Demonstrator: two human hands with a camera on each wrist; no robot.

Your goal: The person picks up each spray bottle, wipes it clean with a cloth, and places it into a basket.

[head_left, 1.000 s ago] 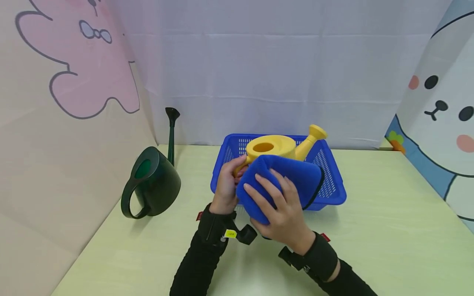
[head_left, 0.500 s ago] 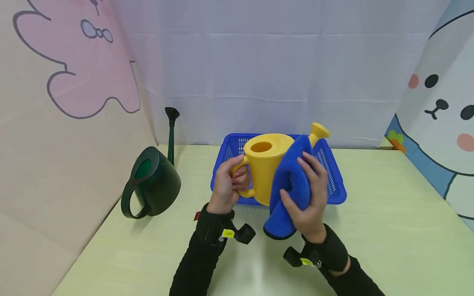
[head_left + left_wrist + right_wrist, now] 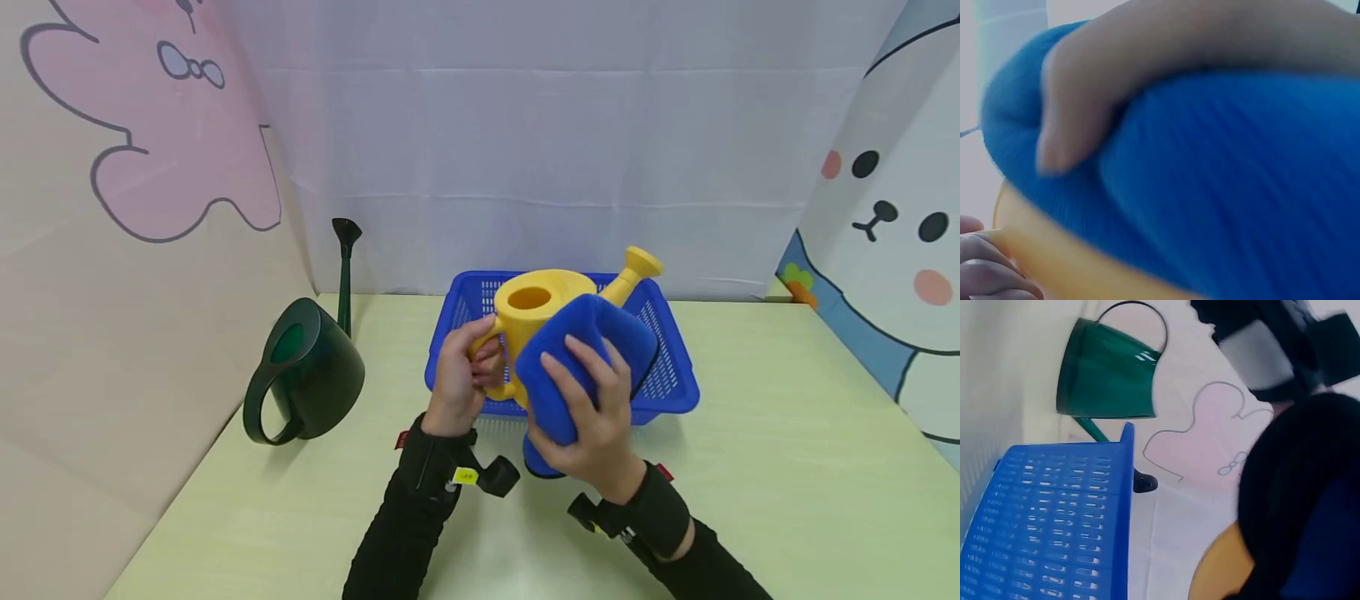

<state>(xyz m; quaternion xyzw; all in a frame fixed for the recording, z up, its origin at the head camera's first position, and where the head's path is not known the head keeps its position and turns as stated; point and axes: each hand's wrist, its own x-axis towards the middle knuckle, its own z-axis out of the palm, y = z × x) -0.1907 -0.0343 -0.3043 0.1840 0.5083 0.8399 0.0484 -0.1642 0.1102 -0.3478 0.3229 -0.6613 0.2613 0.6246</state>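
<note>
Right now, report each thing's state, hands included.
Yellow watering can: roughly upright, held by its handle
Left hand: grips that handle
Black-edged blue cloth: bunched against the yellow watering can
Right hand: holds the cloth
Blue perforated basket: upright on the table
Dark green watering can: standing on the table, untouched

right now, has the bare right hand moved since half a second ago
Yes: in the head view, the right hand has moved left, judged against the blue perforated plastic basket.
</note>
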